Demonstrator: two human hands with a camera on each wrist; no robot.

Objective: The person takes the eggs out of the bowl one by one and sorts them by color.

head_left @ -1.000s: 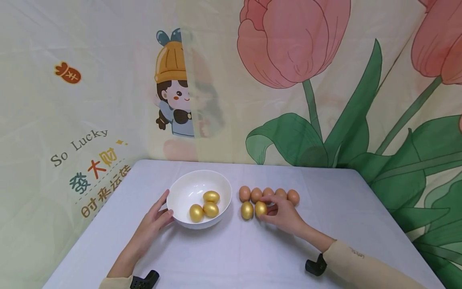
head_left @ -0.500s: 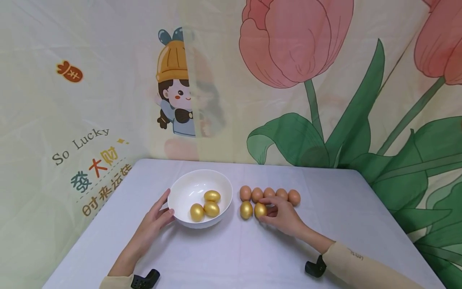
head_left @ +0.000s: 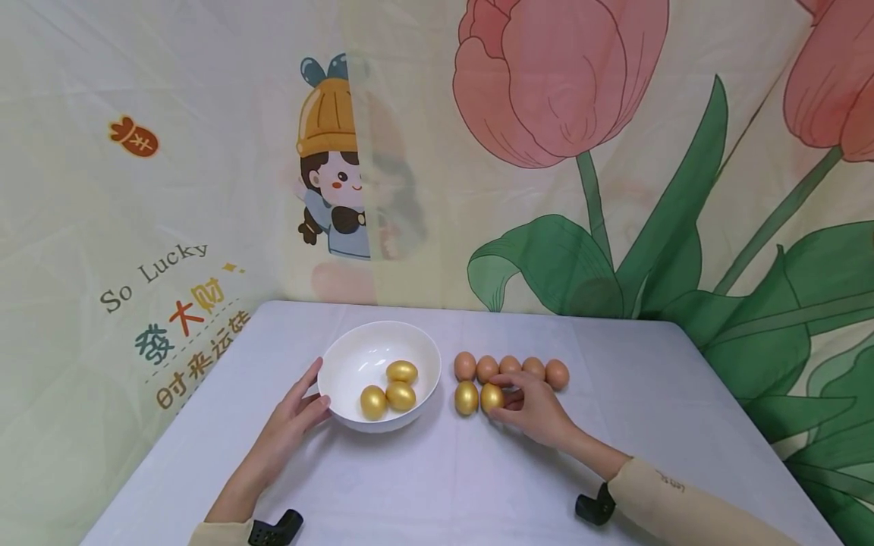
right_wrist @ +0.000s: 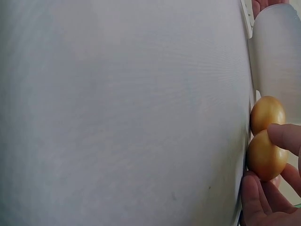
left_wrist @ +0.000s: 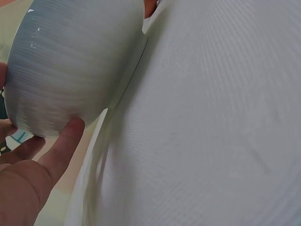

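Observation:
My left hand [head_left: 290, 425] rests its fingertips against the outer left side of a white bowl [head_left: 348, 356], thumb toward the front. In the left wrist view the fingers [left_wrist: 66, 146] lie spread along the bowl's outer wall. Three golden eggs [head_left: 400, 396] lie inside the bowl. To its right my right hand [head_left: 539, 409] pinches a golden egg [head_left: 490, 399] between thumb and fingers, low at the cloth. Another golden egg [head_left: 466, 398] stands close on its left. The right wrist view shows the held egg [right_wrist: 265, 157] right against that neighbouring egg [right_wrist: 268, 113].
Behind the golden pair runs a row of several brown eggs [head_left: 465, 366], partly hidden by my right hand. A white cloth [head_left: 423, 485] covers the table. A printed curtain [head_left: 423, 152] hangs at the table's back edge.
The pinched golden egg has shifted very slightly left toward its neighbour, my right hand with it. My left hand and the bowl hold their place.

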